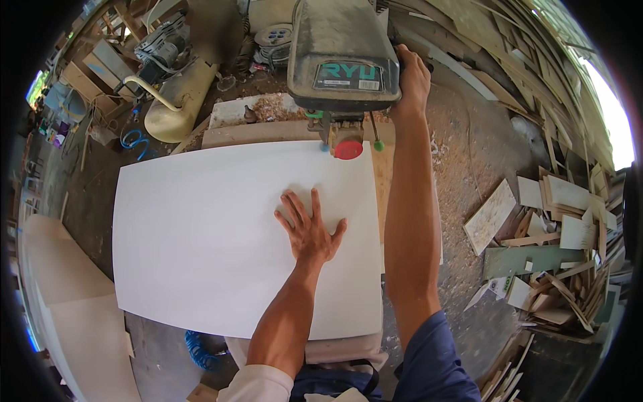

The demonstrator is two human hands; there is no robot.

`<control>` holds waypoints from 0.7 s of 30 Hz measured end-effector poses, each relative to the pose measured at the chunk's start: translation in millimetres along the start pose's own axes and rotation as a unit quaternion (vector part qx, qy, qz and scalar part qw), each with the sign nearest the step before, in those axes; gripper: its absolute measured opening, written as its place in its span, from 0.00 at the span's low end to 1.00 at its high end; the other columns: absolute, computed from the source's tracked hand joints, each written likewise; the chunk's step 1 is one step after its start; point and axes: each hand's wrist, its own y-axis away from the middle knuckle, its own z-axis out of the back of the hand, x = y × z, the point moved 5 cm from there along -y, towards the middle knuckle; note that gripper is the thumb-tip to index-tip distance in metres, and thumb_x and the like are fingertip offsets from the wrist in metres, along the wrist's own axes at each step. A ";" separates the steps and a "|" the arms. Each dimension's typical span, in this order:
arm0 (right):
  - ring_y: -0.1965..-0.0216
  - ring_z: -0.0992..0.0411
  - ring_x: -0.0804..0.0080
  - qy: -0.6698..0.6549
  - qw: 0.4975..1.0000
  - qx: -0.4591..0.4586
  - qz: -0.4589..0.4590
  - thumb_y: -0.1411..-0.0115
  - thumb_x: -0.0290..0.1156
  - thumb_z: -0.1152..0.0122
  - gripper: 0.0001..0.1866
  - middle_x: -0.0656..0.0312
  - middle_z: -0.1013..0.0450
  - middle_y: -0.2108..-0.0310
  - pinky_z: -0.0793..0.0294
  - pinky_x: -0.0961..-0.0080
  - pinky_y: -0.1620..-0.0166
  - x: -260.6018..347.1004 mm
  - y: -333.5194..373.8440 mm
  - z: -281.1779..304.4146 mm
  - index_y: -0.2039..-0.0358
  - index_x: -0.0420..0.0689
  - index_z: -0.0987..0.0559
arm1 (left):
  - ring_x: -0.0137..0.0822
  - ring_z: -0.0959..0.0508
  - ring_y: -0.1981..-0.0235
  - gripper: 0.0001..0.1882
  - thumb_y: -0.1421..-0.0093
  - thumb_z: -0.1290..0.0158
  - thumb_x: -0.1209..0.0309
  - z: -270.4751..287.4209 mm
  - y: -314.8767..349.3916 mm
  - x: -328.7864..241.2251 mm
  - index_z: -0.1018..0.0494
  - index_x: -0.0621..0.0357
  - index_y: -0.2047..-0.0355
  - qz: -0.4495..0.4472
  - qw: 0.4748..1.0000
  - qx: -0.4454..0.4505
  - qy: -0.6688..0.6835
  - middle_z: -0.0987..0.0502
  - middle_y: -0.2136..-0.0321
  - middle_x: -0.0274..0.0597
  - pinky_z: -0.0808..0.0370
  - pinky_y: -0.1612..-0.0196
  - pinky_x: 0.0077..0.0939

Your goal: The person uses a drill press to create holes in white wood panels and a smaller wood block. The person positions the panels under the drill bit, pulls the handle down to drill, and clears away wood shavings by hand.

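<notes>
A large white board lies flat before me, its far right edge under the drill press. My left hand presses palm down on the board's right half, fingers spread, holding nothing. My right arm stretches forward along the board's right side. At the right side of the drill press head is my right hand, its fingers bent around a part that the hand itself mostly hides. Below the machine head, a round red piece sits at the board's far right corner. A small green knob stands just right of it.
Wood shavings cover the surface behind the board. A cream air compressor tank stands at the far left. Offcuts lie piled on the right, with long wood strips beyond. A blue coiled hose hangs below the board's near edge.
</notes>
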 end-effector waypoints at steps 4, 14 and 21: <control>0.73 0.40 0.81 -0.009 1.000 -0.011 -0.003 0.33 0.37 0.40 0.13 0.72 0.34 0.77 0.39 0.77 0.67 4.2 9.2 -7.7 0.74 0.46 0.25 | 0.65 0.68 0.26 0.52 0.35 0.65 0.30 2.7 -0.6 3.6 0.62 0.52 0.24 0.004 1.000 -0.005 0.003 0.68 0.28 0.71 0.67 0.30 0.70; 0.66 0.28 0.78 -0.055 0.998 0.014 0.013 0.30 0.35 0.44 0.11 0.66 0.26 0.67 0.28 0.76 0.60 -6.5 2.6 7.5 0.63 0.42 0.19 | 0.68 0.66 0.26 0.51 0.36 0.64 0.31 2.7 1.8 4.0 0.60 0.52 0.24 -0.013 0.999 -0.037 0.010 0.65 0.28 0.75 0.66 0.30 0.71; 0.67 0.29 0.78 -0.051 0.993 0.087 0.064 0.27 0.37 0.47 0.13 0.66 0.27 0.69 0.28 0.76 0.62 -4.8 9.0 5.3 0.62 0.42 0.21 | 0.67 0.69 0.26 0.52 0.36 0.62 0.31 5.2 1.2 4.7 0.61 0.52 0.24 -0.007 0.999 -0.019 0.033 0.67 0.28 0.74 0.69 0.30 0.71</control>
